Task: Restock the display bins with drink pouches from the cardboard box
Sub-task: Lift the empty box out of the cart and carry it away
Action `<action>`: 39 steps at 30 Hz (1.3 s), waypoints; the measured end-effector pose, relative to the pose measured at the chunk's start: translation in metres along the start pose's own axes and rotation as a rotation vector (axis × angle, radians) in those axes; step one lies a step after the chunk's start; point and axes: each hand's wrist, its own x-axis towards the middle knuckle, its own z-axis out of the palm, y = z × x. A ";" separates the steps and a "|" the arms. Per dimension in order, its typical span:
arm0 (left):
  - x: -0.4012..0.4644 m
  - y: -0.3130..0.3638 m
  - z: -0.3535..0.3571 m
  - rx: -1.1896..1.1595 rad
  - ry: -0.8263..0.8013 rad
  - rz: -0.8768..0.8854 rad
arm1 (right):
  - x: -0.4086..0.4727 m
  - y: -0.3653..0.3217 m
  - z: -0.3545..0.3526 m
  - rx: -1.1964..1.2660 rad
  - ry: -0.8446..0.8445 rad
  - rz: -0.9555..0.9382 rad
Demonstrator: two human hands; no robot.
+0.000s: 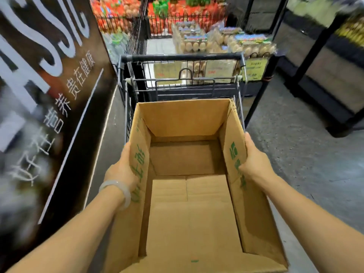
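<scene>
A person's left hand [122,168] and right hand [256,162] grip the side flaps of an open cardboard box [189,194], its inside bare, held over a wire shopping cart [183,75] in a store aisle. The fingers wrap around the flaps' outer faces, thumbs on top. Green Chinese printing marks both flaps, too skewed to read. A black sign [49,85] at left reads "贵在健康". Egg cartons [226,42] lie far ahead.
</scene>
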 end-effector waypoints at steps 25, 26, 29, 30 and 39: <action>-0.309 0.167 -0.052 -0.064 -0.085 0.637 | -0.395 0.162 -0.248 0.126 0.589 0.286; -0.327 0.180 -0.042 -0.055 -0.100 0.680 | -0.416 0.180 -0.256 0.132 0.614 0.314; -0.389 0.222 -0.005 -0.023 -0.158 0.802 | -0.483 0.236 -0.282 0.114 0.663 0.414; -0.413 0.236 0.009 -0.014 -0.187 0.838 | -0.506 0.255 -0.292 0.104 0.682 0.444; -0.626 0.342 0.155 0.014 -0.452 1.113 | -0.706 0.425 -0.360 0.081 0.790 0.774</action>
